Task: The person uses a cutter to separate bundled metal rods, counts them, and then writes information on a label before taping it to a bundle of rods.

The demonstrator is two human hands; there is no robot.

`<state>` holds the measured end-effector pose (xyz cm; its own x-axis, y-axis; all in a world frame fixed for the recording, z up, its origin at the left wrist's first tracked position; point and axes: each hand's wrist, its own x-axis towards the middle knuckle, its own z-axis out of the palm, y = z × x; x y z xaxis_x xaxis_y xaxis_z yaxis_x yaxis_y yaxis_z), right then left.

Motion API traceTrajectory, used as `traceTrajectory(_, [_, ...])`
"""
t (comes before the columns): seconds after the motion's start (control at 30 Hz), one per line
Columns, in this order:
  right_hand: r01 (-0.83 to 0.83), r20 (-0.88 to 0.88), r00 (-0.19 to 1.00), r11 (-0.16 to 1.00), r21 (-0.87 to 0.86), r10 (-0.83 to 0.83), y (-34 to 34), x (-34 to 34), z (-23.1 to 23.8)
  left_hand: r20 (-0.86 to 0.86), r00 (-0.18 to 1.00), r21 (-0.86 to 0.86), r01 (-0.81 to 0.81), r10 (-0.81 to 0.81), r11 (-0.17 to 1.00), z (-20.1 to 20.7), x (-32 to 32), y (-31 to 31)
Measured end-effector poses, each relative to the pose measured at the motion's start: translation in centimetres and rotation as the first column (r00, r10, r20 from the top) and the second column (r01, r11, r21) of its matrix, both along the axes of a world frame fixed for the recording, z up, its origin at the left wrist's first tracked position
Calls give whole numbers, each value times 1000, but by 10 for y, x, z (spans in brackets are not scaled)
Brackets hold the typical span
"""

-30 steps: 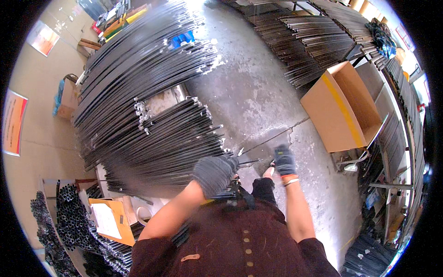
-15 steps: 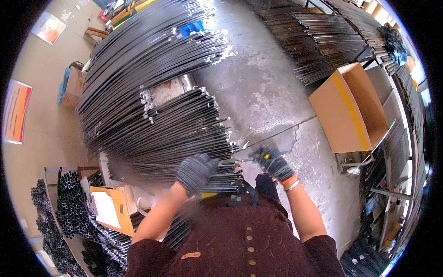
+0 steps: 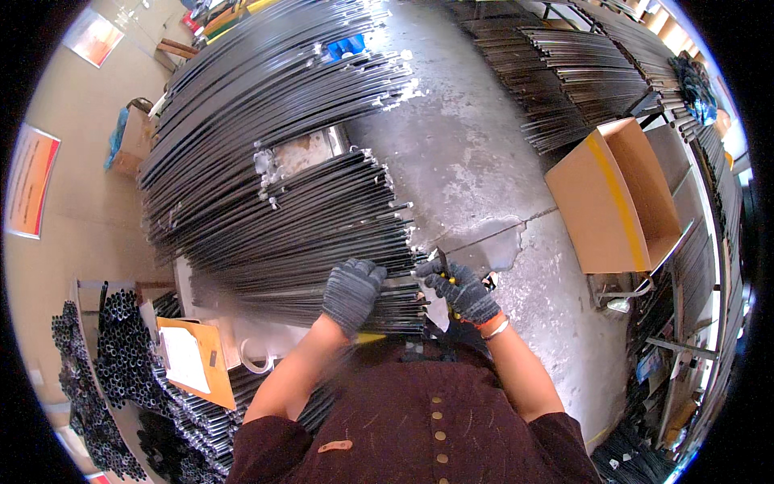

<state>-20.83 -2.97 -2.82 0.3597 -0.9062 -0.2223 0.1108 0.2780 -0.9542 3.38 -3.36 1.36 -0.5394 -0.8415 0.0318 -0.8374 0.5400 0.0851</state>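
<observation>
Long thin black rods [image 3: 298,234] lie side by side in a wide layer in front of me, their ends toward the floor on the right. My left hand [image 3: 353,297], in a dark grey knit glove, is closed over the nearest rods, a little short of their ends. Just beyond those ends is my right hand [image 3: 463,292], also gloved, its fingers wrapped round a small black-and-yellow tool [image 3: 453,281]. Its exact kind is hidden by the fingers. A whitish scrap [image 3: 438,313] shows below the right hand, beside the rod ends.
An open cardboard box [image 3: 601,202] with yellow tape stands at the right, near racks of dark rods [image 3: 580,64]. At lower left are a clipboard [image 3: 193,363], a tape roll [image 3: 256,355] and stacked black tubes [image 3: 121,347]. A blue object [image 3: 345,47] sits among the far rods.
My right hand has come left, closer to the rod ends, with the tool turned in it. My left hand has shifted slightly over the rods. The whole view has moved a little.
</observation>
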Motion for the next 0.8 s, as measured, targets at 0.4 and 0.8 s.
traceTrajectory(0.4, [-160,-635,490,655,-739,-597,21,-7,4,-131,982,-54,128,-134,990,33,-44,-21])
traceTrajectory(0.8, [-271,-830,366,805,-527,-420,-8,-62,-43,-132,990,141,61,-43,988,62,-48,-15])
